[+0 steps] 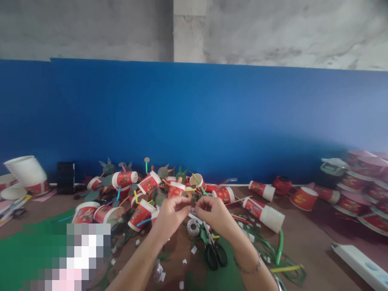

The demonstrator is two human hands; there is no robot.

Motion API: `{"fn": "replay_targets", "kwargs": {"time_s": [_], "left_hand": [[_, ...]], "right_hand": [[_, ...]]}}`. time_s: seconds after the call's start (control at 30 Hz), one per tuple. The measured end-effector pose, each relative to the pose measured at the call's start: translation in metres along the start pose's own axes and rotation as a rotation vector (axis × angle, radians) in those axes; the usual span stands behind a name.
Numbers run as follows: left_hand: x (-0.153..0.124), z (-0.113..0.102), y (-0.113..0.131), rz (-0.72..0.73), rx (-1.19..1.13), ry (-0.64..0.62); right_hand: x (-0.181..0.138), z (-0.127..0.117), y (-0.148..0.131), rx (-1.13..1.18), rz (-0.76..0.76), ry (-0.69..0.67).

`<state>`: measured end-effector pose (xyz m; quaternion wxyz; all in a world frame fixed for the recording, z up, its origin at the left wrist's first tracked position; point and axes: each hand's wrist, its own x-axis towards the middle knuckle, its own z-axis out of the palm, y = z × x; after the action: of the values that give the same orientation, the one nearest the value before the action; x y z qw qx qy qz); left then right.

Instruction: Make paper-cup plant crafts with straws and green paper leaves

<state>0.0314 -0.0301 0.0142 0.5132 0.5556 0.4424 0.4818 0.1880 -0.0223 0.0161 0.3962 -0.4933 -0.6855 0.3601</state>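
My left hand (172,215) and my right hand (216,213) are raised close together above the middle of the table. Fingers and thumb are pinched on each, with the tips almost meeting. Whatever lies between the fingertips is too small to make out. Just below them is a small roll of tape (193,227). Black-handled scissors (214,252) lie under my right wrist, blades pointing away. Beyond my hands is a heap of red printed paper cups (149,182), with coloured straws and round dark green paper pieces among them.
A stack of nested cups (268,213) lies on its side at the right. Several red paper bowls (353,202) are piled farther right, near a white box (362,266). White scraps and green paper strips litter the brown table. A blue panel (194,121) stands behind. Pixelation covers the lower left.
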Motion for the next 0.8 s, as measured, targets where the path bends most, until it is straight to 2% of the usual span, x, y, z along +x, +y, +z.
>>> {"fn": "replay_targets", "kwargs": {"time_s": [0.4,0.57,0.67,0.8], "left_hand": [[0.0033,0.0003,-0.0046,-0.053,-0.063,-0.017],[0.0048,-0.0024,-0.0065,-0.014,-0.033,-0.005],[0.0047,-0.0035,-0.0075,0.010,-0.038,-0.015],[0.0048,-0.0040,-0.0067,-0.003,-0.089,-0.025]], "right_hand": [[-0.0007,0.0003,-0.0026,-0.082,0.001,0.040],[-0.0007,0.0006,-0.0026,-0.087,0.015,0.044],[-0.0005,-0.0005,-0.0027,-0.024,0.033,0.049],[-0.0008,-0.0026,-0.0050,0.168,0.050,-0.047]]}}
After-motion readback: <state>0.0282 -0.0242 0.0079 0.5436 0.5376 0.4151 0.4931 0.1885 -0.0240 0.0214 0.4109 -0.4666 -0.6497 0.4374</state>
